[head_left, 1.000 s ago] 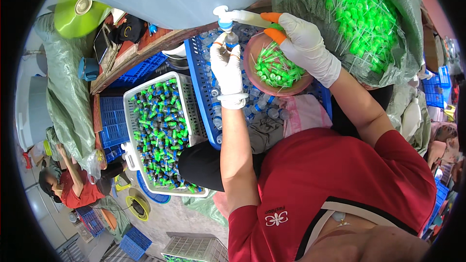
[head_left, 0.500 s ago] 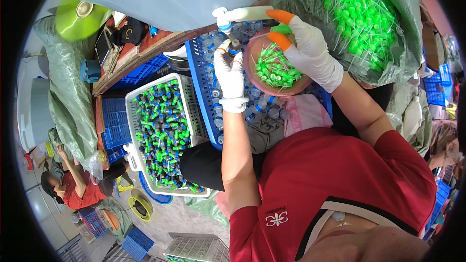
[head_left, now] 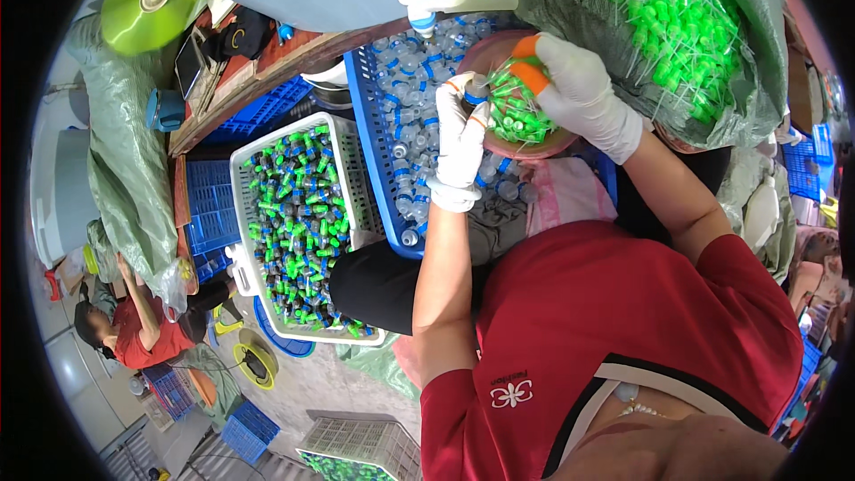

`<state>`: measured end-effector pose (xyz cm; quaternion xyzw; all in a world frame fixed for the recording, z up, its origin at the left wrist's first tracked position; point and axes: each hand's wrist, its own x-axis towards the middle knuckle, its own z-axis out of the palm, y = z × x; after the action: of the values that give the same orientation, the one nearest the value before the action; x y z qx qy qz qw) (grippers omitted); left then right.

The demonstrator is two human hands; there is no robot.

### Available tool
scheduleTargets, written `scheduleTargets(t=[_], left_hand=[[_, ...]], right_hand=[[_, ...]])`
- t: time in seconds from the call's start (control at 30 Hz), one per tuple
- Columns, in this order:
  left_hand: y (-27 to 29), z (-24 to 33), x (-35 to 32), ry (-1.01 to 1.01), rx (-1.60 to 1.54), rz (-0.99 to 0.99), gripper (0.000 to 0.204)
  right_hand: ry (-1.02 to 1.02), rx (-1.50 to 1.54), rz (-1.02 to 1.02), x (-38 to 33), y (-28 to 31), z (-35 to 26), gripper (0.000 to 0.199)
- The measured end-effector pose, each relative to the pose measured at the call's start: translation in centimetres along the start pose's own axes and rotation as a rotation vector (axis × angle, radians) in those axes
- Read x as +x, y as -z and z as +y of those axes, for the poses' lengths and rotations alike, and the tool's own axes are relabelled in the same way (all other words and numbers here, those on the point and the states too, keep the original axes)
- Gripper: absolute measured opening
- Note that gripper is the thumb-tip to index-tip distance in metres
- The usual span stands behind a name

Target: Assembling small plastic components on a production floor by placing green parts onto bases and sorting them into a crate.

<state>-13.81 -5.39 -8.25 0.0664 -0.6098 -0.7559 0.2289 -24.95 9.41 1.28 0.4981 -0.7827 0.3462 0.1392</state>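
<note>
A crowded workshop floor surrounds the seated person: a white basket (head_left: 298,232) of green-capped bottles lies at nine o'clock from the hands, and a blue crate (head_left: 374,138) of uncapped clear bottles runs beneath them, seemingly so that each stock stays within reach. The left hand (head_left: 461,138), gloved, forearm stretched straight up, is clenched around a small clear bottle (head_left: 477,89) held upright just beside the reddish bowl (head_left: 525,147). At two o'clock from it the right hand (head_left: 579,93), wrist bent inward, pinches among the green spray caps (head_left: 517,111) heaped in that bowl.
</note>
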Motion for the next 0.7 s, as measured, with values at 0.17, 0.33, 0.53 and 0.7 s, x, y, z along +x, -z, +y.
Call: scheduleTargets(t=[0.17, 0.33, 0.53, 0.7], left_hand=[[0.4, -0.5, -0.2, 0.014, -0.019, -0.046, 0.042], [-1.0, 1.6, -0.7, 0.005, 0.027, -0.066, 0.042], [-2.5, 1.9, -1.2, -0.117, 0.428, -0.027, 0.038], [-3.6, 1.4, -1.6, -0.103, 0.445, -0.015, 0.040]], right_hand=[[0.071, -0.078, 0.007, 0.6, 0.5, -0.1, 0.019], [0.136, -0.083, -0.050, -0.1, -0.6, -0.1, 0.019], [-0.254, 0.346, -0.160, -0.9, -1.7, -0.5, 0.015], [-0.320, 0.442, -0.145, -2.5, -3.0, -0.2, 0.012]])
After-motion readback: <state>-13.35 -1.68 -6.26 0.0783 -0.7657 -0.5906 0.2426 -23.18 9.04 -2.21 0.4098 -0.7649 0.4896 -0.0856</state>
